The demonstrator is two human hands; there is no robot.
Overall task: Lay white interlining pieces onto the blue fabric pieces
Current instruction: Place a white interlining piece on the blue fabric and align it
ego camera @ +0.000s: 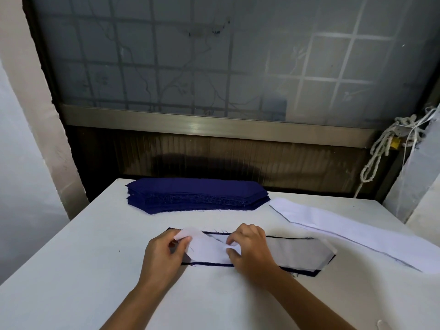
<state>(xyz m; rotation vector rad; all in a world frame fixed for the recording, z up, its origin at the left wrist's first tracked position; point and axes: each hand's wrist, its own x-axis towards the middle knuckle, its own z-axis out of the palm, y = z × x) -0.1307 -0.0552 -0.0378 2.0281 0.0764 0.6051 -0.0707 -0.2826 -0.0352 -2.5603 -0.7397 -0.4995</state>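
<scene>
A single blue fabric piece (304, 272) lies flat on the white table (71, 270), with only its dark edges showing. A white interlining piece (297, 252) covers most of it. The interlining's left end is lifted and folded. My left hand (164, 253) pinches that raised left tip between thumb and fingers. My right hand (250, 248) pinches a fold of the same piece near its middle. A stack of blue fabric pieces (197, 194) sits at the back of the table.
A stack of white interlining pieces (352, 232) lies along the table's right side, running toward the right edge. Behind the table are a dark wall panel and a frosted window. A knotted rope (381, 148) hangs at the right.
</scene>
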